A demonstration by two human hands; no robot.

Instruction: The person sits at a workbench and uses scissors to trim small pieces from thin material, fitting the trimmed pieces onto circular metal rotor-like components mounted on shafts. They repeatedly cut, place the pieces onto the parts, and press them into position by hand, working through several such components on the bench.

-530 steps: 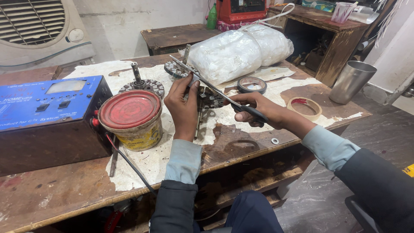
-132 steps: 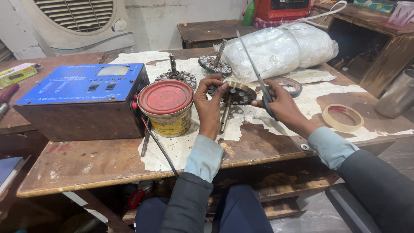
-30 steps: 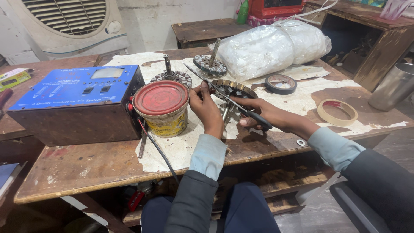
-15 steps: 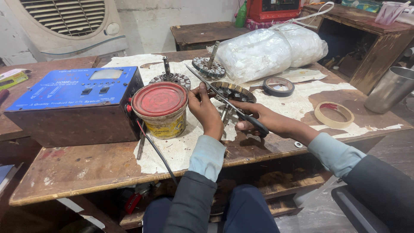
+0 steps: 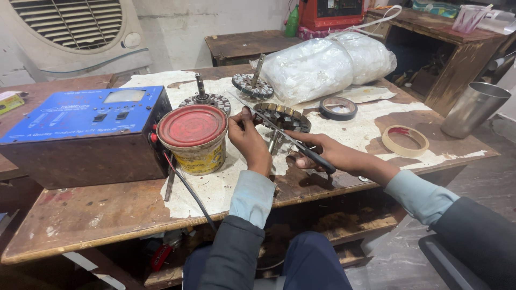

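Stator core (image 5: 281, 116), a round ring of dark metal with slotted teeth around its rim and yellowish insulation showing between them, lies flat on the wooden surface (image 5: 97, 215), on a torn sheet of pale paper just in front of the person. The left hand (image 5: 248, 138) rests at the ring's near-left edge, fingers curled with the fingertips pressed against it. The right hand (image 5: 322, 153) is wrapped tightly around the black handle of a long thin tool (image 5: 285, 134), whose metal shaft runs diagonally up and left across the ring.

Two similar toothed cores (image 5: 252, 85) with upright shafts stand behind it. Just left of the left hand sits a squat yellow tin (image 5: 194, 140) with a red lid and a worn label on its side. Left of that is a blue-topped box (image 5: 86, 134) with a small meter window, switches and a line of white lettering. A bulging clear plastic bag (image 5: 322, 67) of white material lies at the back. A dark tape roll (image 5: 338, 108) and a tan tape roll (image 5: 405, 140) lie to the right.
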